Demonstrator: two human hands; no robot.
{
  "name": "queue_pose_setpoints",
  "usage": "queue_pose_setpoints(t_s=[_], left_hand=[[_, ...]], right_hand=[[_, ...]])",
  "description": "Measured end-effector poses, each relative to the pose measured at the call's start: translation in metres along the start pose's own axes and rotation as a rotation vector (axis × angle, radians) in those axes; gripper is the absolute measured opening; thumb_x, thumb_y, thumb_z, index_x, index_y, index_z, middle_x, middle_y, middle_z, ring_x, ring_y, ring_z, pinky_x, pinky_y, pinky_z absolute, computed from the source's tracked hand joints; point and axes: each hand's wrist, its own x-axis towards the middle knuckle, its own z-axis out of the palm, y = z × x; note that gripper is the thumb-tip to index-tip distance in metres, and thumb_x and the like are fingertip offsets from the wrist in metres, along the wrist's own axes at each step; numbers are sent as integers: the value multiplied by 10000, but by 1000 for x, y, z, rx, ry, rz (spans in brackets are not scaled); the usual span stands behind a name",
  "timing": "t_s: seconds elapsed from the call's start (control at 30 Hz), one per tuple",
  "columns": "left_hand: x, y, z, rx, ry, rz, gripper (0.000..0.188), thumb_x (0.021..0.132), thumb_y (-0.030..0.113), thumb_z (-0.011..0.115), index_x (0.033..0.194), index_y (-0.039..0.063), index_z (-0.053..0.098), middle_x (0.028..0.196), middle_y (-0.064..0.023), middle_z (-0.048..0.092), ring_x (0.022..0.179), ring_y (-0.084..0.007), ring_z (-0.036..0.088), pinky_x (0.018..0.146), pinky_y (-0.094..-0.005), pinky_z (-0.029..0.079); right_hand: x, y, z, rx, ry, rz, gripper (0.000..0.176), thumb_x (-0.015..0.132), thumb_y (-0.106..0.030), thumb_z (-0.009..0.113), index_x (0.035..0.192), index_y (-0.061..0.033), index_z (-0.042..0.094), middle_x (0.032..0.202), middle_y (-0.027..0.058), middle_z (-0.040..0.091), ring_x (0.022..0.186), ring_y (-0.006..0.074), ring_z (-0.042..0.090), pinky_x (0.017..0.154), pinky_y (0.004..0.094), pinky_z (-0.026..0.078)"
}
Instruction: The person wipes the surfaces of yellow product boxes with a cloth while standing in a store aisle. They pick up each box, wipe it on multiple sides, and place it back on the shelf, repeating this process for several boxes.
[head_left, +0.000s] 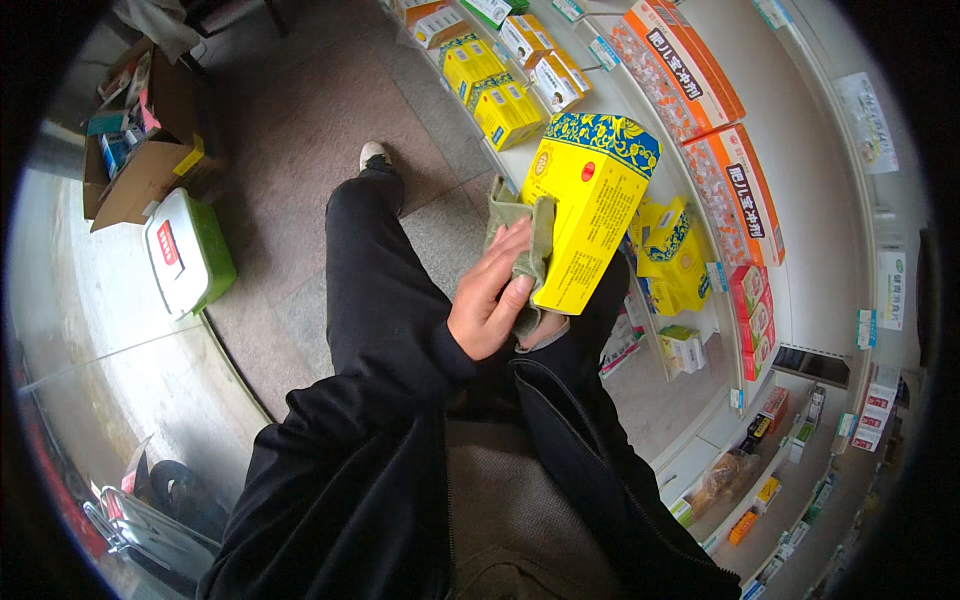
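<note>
A large yellow carton with a blue floral band (592, 217) is held tilted in front of me, over my bent knee. My left hand (491, 296) grips a crumpled olive-green cloth (541, 240), which lies against the carton's left side. Of my right hand, the wrist (551, 335) shows below the carton's lower edge; its fingers are hidden behind the carton and cloth, on the carton's underside. Similar yellow boxes stand on the shelf above (504, 112) and lower down to the right of the carton (675, 259).
Shelves (821, 225) curve along the right, bearing orange boxes (739, 195), red-pink boxes (752, 322) and small medicine packs. On the left are an open cardboard box of goods (135, 180) and a green tub with a white lid (191, 255). My shoe (375, 156) is on the tiled floor.
</note>
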Motion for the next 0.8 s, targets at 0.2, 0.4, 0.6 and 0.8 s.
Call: queue_pose_setpoints(t_s=[0.2,0.4,0.6,0.8], left_hand=[[6,23,-15,-648,185,-289,479,1082,272,495,1454,-30,484,1340,-70,611,1192,-144,566,1044,-296,419],[35,28,-59,-774,360,-264,487,1062,386,480,1412,49,519,1322,-116,619,1146,-234,622,998,-371,501],[45,39,-124,-710,407,-52,381,1081,246,481,1388,31,545,1270,-126,652,1106,-212,653,974,-333,515],[61,33,-99,219,-10,-77,381,1083,213,469,1388,7,567,1397,-173,601,1269,-254,583,1088,-329,413]], right_hand=[[29,6,-9,820,99,305,617,1072,-535,360,1497,-95,438,1432,107,565,1311,301,543,1113,443,416],[21,0,-23,849,325,413,508,1078,-426,468,1452,-82,478,1420,59,579,1269,225,568,1060,401,449],[19,-34,-49,524,299,230,541,1020,-305,615,1455,-35,442,1413,104,558,1300,249,537,1096,408,422],[20,-58,-49,140,268,124,683,927,-276,758,1438,16,412,1362,109,536,1274,208,509,1099,350,391]])
